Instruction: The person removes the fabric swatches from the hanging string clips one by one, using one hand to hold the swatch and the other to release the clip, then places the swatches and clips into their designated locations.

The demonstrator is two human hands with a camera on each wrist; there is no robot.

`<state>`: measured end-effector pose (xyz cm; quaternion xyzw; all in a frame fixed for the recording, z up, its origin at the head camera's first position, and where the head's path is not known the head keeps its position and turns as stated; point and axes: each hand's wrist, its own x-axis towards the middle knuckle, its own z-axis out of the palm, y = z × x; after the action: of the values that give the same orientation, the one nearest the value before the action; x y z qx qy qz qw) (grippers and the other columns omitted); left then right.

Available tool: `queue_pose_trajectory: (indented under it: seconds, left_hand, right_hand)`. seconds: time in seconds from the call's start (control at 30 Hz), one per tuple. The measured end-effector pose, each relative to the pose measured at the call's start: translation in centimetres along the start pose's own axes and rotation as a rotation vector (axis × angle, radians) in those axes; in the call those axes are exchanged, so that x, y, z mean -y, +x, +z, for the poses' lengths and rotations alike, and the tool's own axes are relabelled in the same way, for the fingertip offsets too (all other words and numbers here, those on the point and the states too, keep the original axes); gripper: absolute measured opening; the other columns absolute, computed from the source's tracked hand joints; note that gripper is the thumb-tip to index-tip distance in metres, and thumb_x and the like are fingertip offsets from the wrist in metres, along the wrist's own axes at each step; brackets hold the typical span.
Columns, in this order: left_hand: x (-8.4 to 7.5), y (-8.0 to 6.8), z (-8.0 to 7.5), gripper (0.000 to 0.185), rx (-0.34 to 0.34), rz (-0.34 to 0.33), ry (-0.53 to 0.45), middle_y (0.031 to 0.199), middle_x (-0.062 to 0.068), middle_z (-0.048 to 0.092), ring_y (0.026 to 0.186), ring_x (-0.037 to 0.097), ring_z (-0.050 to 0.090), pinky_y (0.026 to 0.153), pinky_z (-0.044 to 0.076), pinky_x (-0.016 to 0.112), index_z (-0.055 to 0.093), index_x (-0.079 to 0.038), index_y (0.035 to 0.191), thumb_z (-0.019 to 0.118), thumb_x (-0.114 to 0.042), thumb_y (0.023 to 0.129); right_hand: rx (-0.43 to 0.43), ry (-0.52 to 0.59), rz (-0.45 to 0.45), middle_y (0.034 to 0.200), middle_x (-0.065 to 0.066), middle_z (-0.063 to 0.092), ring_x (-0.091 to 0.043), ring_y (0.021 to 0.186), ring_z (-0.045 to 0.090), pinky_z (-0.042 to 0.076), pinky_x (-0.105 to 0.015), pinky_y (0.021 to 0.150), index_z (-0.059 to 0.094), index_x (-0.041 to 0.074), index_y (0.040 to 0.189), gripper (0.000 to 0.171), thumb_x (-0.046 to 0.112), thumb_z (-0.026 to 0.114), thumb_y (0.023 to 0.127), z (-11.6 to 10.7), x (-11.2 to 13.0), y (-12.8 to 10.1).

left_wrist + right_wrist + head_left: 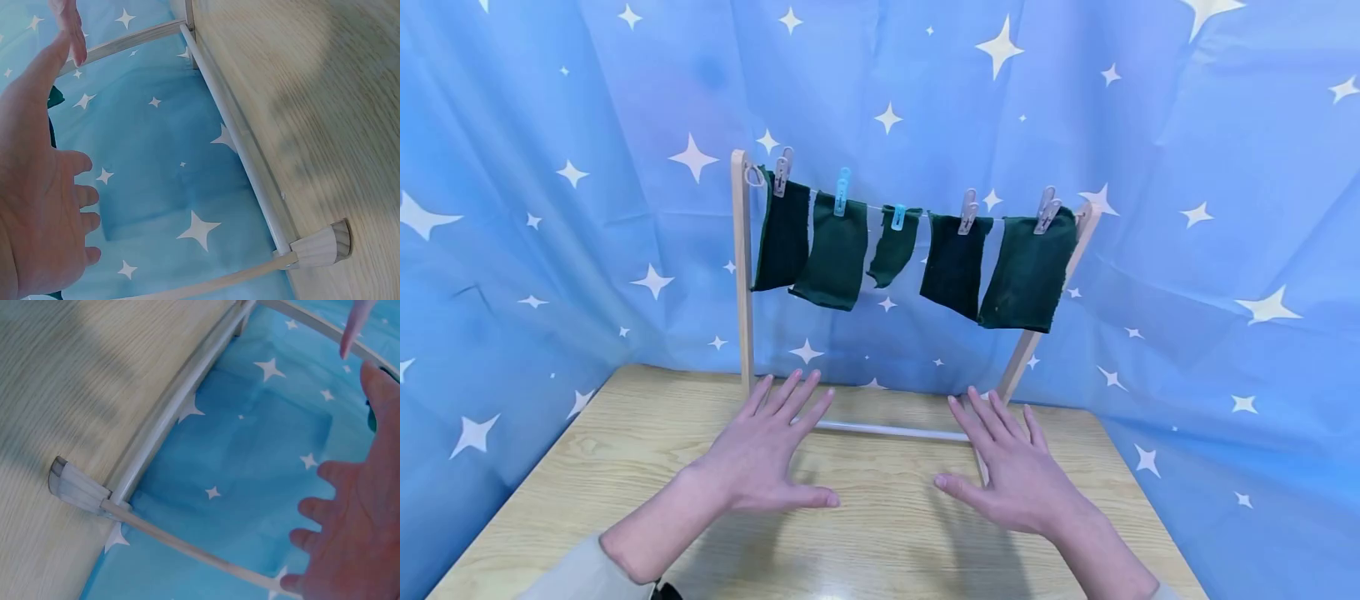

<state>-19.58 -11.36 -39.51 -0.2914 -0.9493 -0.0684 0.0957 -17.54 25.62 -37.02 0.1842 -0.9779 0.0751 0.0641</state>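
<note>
A small wooden drying rack point(742, 275) stands at the back of the table point(587, 467). Several dark green cloth pieces point(1030, 273) hang from its line, each held by a clothespin point(842, 192). My left hand point(771, 450) hovers flat over the table, fingers spread and straight, holding nothing. My right hand point(1007, 467) mirrors it on the right, fingers spread, also empty. Both sit just in front of the rack's white base bar point(887, 431). The wrist views show each palm point(37, 206) point(356, 531) open above the base bar point(250, 162) point(169, 419).
A blue curtain with white stars point(550, 167) surrounds the table on three sides. The rack's foot point(322, 245) point(75, 486) rests on the wood. The table's front edge lies near my forearms.
</note>
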Motion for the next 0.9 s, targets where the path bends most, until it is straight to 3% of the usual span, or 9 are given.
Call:
queue_pose_trajectory:
  seconds: [0.1,0.17,0.27,0.33,0.47,0.67,0.8,0.9]
  left_hand:
    - [0.1,0.1,-0.3,0.123,-0.020,0.004,-0.022,0.185,0.008,0.016,0.172,0.035,0.016,0.137,0.016,0.065,0.027,-0.022,0.176,0.048,-0.102,0.085]
    - [0.2,0.2,-0.7,0.116,-0.065,0.010,-0.045,0.184,0.010,0.023,0.170,0.035,0.025,0.135,0.025,0.065,0.033,-0.018,0.175,0.052,-0.095,0.090]
    - [0.5,0.6,-1.5,0.095,-0.177,0.007,-0.114,0.176,0.012,0.041,0.161,0.036,0.044,0.127,0.042,0.061,0.046,-0.012,0.168,0.062,-0.076,0.100]
    - [0.8,0.9,-2.3,0.077,-0.286,-0.002,-0.179,0.167,0.013,0.055,0.150,0.036,0.057,0.115,0.055,0.058,0.057,-0.008,0.160,0.069,-0.060,0.104]
    - [1.8,2.0,-4.2,0.048,-0.504,-0.035,-0.329,0.147,0.014,0.070,0.132,0.034,0.071,0.095,0.066,0.049,0.069,-0.006,0.144,0.077,-0.032,0.104]
    - [3.9,4.4,-8.2,0.032,-0.774,-0.079,-0.498,0.126,0.021,0.076,0.112,0.034,0.078,0.082,0.068,0.047,0.075,0.002,0.131,0.079,-0.010,0.102]
    - [4.9,6.1,-10.7,0.033,-0.895,-0.133,-0.503,0.125,0.020,0.076,0.107,0.031,0.080,0.082,0.067,0.049,0.075,0.002,0.132,0.079,-0.011,0.102]
    - [5.4,7.3,-12.1,0.034,-0.932,-0.175,-0.496,0.128,0.018,0.075,0.106,0.030,0.080,0.086,0.066,0.050,0.074,0.001,0.134,0.078,-0.015,0.104]
  right_hand:
    - [-0.029,-0.001,-0.011,0.179,-0.008,0.038,-0.042,0.163,0.038,0.027,-0.076,0.127,0.037,0.027,0.173,0.094,0.081,0.057,0.099,-0.3,0.3,0.3]
    - [-0.058,0.008,-0.013,0.172,-0.009,0.049,-0.041,0.155,0.050,0.040,-0.071,0.123,0.044,0.025,0.170,0.089,0.078,0.058,0.100,-0.7,0.6,0.5]
    - [-0.098,0.043,-0.009,0.156,-0.009,0.066,-0.039,0.137,0.067,0.057,-0.064,0.109,0.058,0.021,0.161,0.078,0.072,0.062,0.102,-1.6,1.1,1.0]
    - [-0.119,0.072,-0.016,0.143,-0.007,0.073,-0.033,0.124,0.074,0.062,-0.058,0.100,0.065,0.020,0.153,0.069,0.067,0.065,0.103,-2.3,1.5,1.5]
    - [-0.181,0.107,-0.078,0.129,-0.002,0.078,-0.020,0.104,0.076,0.065,-0.045,0.085,0.073,0.018,0.142,0.053,0.055,0.070,0.105,-4.0,2.4,2.7]
    - [-0.242,0.127,-0.165,0.131,-0.002,0.078,-0.020,0.105,0.076,0.065,-0.043,0.083,0.076,0.017,0.137,0.041,0.045,0.070,0.107,-7.4,4.0,5.2]
    - [-0.267,0.152,-0.222,0.133,-0.003,0.077,-0.020,0.105,0.077,0.065,-0.046,0.088,0.076,0.016,0.135,0.037,0.041,0.070,0.108,-9.6,5.2,7.0]
    - [-0.292,0.172,-0.256,0.131,-0.003,0.077,-0.018,0.101,0.076,0.064,-0.044,0.086,0.077,0.016,0.133,0.034,0.039,0.070,0.108,-11.2,6.2,8.3]
